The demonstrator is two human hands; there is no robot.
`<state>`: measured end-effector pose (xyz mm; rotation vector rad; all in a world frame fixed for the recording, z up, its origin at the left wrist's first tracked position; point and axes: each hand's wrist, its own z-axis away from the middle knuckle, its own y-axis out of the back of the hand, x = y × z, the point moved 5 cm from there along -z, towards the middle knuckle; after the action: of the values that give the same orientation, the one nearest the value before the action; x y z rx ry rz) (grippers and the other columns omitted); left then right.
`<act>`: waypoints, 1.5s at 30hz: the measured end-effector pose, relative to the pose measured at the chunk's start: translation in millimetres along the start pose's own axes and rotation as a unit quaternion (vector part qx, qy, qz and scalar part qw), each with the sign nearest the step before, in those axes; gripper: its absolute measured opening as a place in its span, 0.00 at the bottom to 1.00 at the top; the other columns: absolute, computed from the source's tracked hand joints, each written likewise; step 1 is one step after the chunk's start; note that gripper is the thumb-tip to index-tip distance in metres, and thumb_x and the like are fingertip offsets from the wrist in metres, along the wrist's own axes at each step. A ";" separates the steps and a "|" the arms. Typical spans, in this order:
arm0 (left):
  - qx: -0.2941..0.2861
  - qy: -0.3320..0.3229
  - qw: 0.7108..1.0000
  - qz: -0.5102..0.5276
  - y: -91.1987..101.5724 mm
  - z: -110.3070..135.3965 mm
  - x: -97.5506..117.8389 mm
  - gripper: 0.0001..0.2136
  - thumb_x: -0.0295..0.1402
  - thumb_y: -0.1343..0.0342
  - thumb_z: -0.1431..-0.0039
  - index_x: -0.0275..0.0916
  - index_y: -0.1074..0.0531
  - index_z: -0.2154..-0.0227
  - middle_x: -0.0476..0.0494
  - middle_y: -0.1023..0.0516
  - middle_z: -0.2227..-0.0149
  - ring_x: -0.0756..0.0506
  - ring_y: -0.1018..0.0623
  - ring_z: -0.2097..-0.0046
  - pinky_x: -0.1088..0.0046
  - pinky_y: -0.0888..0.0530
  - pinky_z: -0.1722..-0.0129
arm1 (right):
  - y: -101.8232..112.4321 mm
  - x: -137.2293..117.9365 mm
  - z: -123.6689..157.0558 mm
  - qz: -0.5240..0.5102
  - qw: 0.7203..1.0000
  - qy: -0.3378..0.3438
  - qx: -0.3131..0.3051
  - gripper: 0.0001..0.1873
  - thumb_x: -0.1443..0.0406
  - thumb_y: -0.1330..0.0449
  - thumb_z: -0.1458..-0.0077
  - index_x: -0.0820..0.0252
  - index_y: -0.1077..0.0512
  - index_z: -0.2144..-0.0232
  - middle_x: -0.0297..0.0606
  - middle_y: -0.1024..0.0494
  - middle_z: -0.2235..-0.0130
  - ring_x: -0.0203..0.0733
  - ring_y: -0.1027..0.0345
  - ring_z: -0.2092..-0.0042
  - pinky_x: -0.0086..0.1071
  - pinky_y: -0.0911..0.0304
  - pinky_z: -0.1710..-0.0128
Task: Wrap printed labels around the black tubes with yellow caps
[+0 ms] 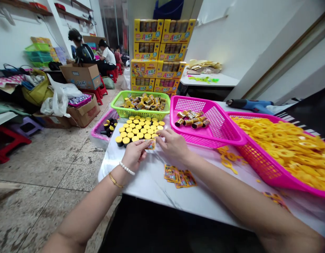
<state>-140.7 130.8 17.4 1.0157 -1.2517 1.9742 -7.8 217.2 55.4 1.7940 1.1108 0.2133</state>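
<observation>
My left hand [136,153] and my right hand [173,144] meet over the white table [151,182], both pinched on a small yellow printed sticker [151,143] held between them. Just beyond my fingers stand several small black cans with yellow lids [138,128] in rows. A loose pile of the same stickers [179,177] lies on the table near my right forearm. My left wrist wears a pearl bracelet and a gold bangle.
A green basket [141,112] holds labelled cans, and a pink basket [212,135] holds a few more. A large pink basket [267,172] is full of yellow plastic rings. Stacked yellow boxes [159,52] stand behind. Other people sit far left at the back.
</observation>
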 end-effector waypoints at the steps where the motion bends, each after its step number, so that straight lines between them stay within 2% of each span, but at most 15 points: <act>1: -0.001 0.013 1.000 0.028 0.7 -0.7 0.9 0.13 0.33 0.27 0.56 0.30 0.22 0.73 0.49 0.24 0.77 0.61 0.40 0.86 0.83 0.53 0.89 | -5.4 -3.5 -2.6 0.044 0.999 -0.003 -0.021 0.12 0.58 0.42 0.37 0.59 0.23 0.60 0.44 0.19 0.60 0.43 0.29 0.66 0.32 0.46 0.72; 3: -0.007 0.036 0.997 0.072 1.3 -0.9 3.7 0.10 0.29 0.28 0.54 0.30 0.23 0.73 0.51 0.25 0.78 0.62 0.40 0.86 0.86 0.52 0.89 | -15.3 -9.4 -4.2 0.096 0.994 -0.015 -0.051 0.11 0.58 0.41 0.38 0.59 0.24 0.62 0.46 0.19 0.59 0.44 0.30 0.66 0.32 0.51 0.74; 5: -0.017 0.053 0.994 0.090 1.4 -0.4 7.5 0.08 0.27 0.30 0.51 0.30 0.24 0.73 0.52 0.27 0.78 0.62 0.41 0.86 0.87 0.51 0.89 | -19.3 -10.7 -3.3 0.083 0.995 -0.037 -0.043 0.09 0.59 0.39 0.40 0.59 0.26 0.65 0.46 0.20 0.61 0.43 0.31 0.67 0.32 0.52 0.74; 7: -0.023 0.067 0.992 0.101 1.7 0.1 11.2 0.06 0.25 0.32 0.49 0.30 0.25 0.72 0.52 0.27 0.77 0.63 0.41 0.86 0.88 0.52 0.90 | -15.5 -5.4 -1.7 -0.004 0.997 -0.074 0.001 0.07 0.61 0.36 0.44 0.59 0.28 0.69 0.43 0.21 0.65 0.42 0.32 0.69 0.32 0.46 0.73; 9: -0.024 0.078 0.990 0.115 2.1 0.0 13.8 0.04 0.24 0.35 0.46 0.31 0.26 0.72 0.53 0.27 0.77 0.63 0.42 0.86 0.88 0.52 0.90 | -7.2 4.6 0.5 -0.179 0.975 -0.117 0.055 0.11 0.61 0.33 0.49 0.58 0.29 0.66 0.38 0.22 0.66 0.40 0.31 0.68 0.33 0.38 0.69; 10: -0.023 0.082 0.989 0.122 2.3 -0.4 14.5 0.04 0.23 0.36 0.45 0.31 0.26 0.72 0.53 0.28 0.77 0.63 0.43 0.86 0.89 0.52 0.91 | -3.7 9.6 1.6 -0.287 0.945 -0.139 0.070 0.14 0.59 0.32 0.50 0.57 0.29 0.62 0.37 0.22 0.65 0.40 0.29 0.67 0.34 0.34 0.67; 12: -0.018 0.090 0.987 0.133 2.4 -1.1 14.4 0.04 0.22 0.38 0.43 0.31 0.27 0.72 0.54 0.29 0.77 0.63 0.42 0.87 0.89 0.52 0.91 | -0.5 14.2 3.4 -0.485 0.854 -0.176 0.067 0.21 0.56 0.31 0.51 0.56 0.28 0.57 0.36 0.21 0.61 0.41 0.26 0.62 0.38 0.28 0.60; 14: -0.014 0.098 0.985 0.141 1.7 -1.5 13.0 0.05 0.22 0.38 0.43 0.31 0.28 0.72 0.55 0.31 0.78 0.62 0.42 0.87 0.89 0.52 0.91 | -0.9 10.6 5.5 -0.602 0.773 -0.198 0.036 0.21 0.55 0.29 0.51 0.55 0.26 0.57 0.36 0.19 0.59 0.41 0.24 0.59 0.41 0.27 0.54; 17: -0.008 0.106 0.983 0.153 0.2 -0.8 12.1 0.06 0.21 0.38 0.43 0.32 0.29 0.72 0.56 0.32 0.79 0.62 0.41 0.86 0.90 0.51 0.91 | -5.8 1.8 9.9 -0.652 0.725 -0.221 0.007 0.20 0.55 0.25 0.55 0.55 0.23 0.62 0.34 0.19 0.61 0.39 0.23 0.59 0.41 0.27 0.51; 21: -0.002 0.110 0.978 0.178 -1.2 1.3 14.9 0.06 0.20 0.41 0.40 0.32 0.30 0.72 0.57 0.32 0.80 0.62 0.41 0.87 0.89 0.51 0.91 | -12.2 -1.6 14.4 -0.636 0.734 -0.236 0.009 0.22 0.52 0.25 0.57 0.56 0.24 0.63 0.34 0.19 0.62 0.39 0.23 0.61 0.40 0.25 0.53; 26: 0.004 0.102 0.976 0.192 -0.4 1.9 17.1 0.07 0.20 0.44 0.38 0.32 0.29 0.71 0.55 0.29 0.78 0.62 0.41 0.87 0.89 0.51 0.92 | -3.9 -3.0 13.8 -0.570 0.789 -0.227 0.016 0.22 0.51 0.27 0.54 0.58 0.27 0.64 0.33 0.21 0.67 0.37 0.24 0.65 0.38 0.24 0.59; 32: -0.003 0.085 0.983 0.160 -0.9 2.1 15.9 0.06 0.21 0.37 0.44 0.31 0.29 0.73 0.54 0.27 0.78 0.62 0.40 0.87 0.89 0.51 0.91 | 2.5 -9.9 15.7 -0.497 0.842 -0.210 0.022 0.22 0.51 0.28 0.53 0.57 0.31 0.66 0.31 0.24 0.71 0.37 0.26 0.69 0.34 0.27 0.65; 38: 0.006 0.040 0.992 0.116 -0.6 2.7 17.1 0.08 0.24 0.36 0.46 0.32 0.30 0.75 0.53 0.28 0.79 0.61 0.40 0.87 0.88 0.51 0.91 | -2.8 -12.6 20.1 -0.503 0.843 -0.188 0.046 0.21 0.50 0.32 0.49 0.54 0.36 0.62 0.37 0.20 0.59 0.41 0.23 0.60 0.38 0.26 0.58; 42: 0.017 0.049 0.994 0.097 -0.7 3.9 17.6 0.09 0.26 0.38 0.43 0.32 0.30 0.76 0.51 0.28 0.80 0.60 0.39 0.86 0.86 0.52 0.91 | -9.0 -9.8 17.9 -0.547 0.815 -0.191 0.005 0.23 0.50 0.30 0.50 0.53 0.37 0.63 0.29 0.24 0.69 0.38 0.25 0.66 0.38 0.25 0.59; 45: 0.019 0.053 0.994 0.089 -0.3 5.1 19.1 0.08 0.27 0.40 0.41 0.31 0.28 0.75 0.49 0.26 0.79 0.59 0.38 0.86 0.84 0.51 0.91 | -0.2 -4.9 14.9 -0.537 0.823 -0.179 0.040 0.23 0.53 0.28 0.53 0.53 0.34 0.64 0.29 0.27 0.67 0.36 0.28 0.64 0.35 0.26 0.58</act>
<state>-149.2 127.6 34.9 0.8291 -1.2889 2.1634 -2.1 203.9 49.2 0.9613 1.6647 -0.8234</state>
